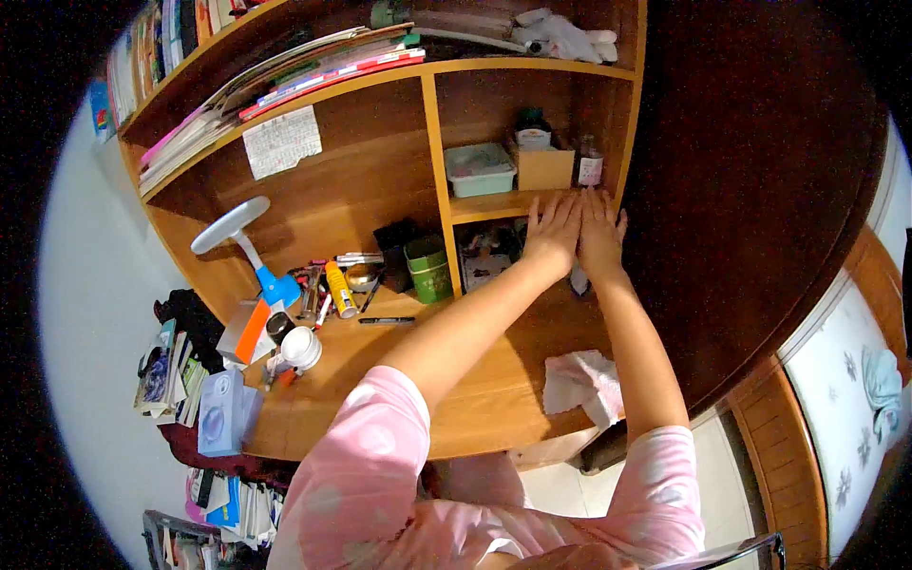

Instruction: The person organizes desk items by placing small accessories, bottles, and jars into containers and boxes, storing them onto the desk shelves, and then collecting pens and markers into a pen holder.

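Note:
My left hand [554, 231] and my right hand [600, 231] reach forward side by side at the front edge of the small right-hand shelf [494, 206]. Their fingers are stretched out, backs towards me, and I make out nothing held in either. Just beyond the fingertips stand a brown cardboard box [545, 171] and a small clear bottle with a pale label [590, 169]. A dark bottle [533, 131] is partly hidden behind the box. To its left sits a pale plastic tub [481, 170]. What lies under my palms is hidden.
A crumpled pink-and-white cloth [581, 384] lies on the desk [475, 380]. Further left are a green container [427, 270], a yellow bottle [340, 289], a black pen [387, 320], a white jar [301, 348] and a blue-and-white lamp [275, 286]. The cabinet's side panel rises close on the right.

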Demonstrator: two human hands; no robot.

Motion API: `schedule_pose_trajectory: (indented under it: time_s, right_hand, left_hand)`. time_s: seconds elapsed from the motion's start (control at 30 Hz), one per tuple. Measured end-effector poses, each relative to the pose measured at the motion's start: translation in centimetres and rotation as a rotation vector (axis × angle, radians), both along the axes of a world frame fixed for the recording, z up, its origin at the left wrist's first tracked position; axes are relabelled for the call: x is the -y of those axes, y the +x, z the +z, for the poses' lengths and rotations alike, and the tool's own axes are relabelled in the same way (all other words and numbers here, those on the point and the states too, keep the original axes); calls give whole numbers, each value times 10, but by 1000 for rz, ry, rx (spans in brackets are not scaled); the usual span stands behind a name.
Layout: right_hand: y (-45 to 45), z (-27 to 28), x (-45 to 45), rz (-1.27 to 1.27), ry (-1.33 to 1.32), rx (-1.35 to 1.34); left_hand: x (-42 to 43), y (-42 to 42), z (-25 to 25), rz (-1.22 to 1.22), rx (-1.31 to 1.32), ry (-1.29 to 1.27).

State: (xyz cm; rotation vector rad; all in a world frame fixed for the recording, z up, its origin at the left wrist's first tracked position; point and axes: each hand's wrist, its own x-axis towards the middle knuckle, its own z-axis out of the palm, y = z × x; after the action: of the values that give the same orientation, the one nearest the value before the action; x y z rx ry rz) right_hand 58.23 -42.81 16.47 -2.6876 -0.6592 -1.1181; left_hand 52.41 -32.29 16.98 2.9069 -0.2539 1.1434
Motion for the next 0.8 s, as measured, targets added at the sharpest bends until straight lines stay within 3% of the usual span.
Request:
schedule_pose_trajectory:
  time_s: [0.33, 0.67, 0.8]
  right_hand:
    - [-124, 10, -46, 536, 163, 76]
    - [-230, -55, -162, 893, -13, -93]
    - [-267, -76, -204, 984, -72, -200]
  left_hand:
    - [-57, -143, -5, -12, -73, -235]
    - [-186, -306, -110, 274, -173, -469]
    - [-233, -365, -129, 366, -156, -541]
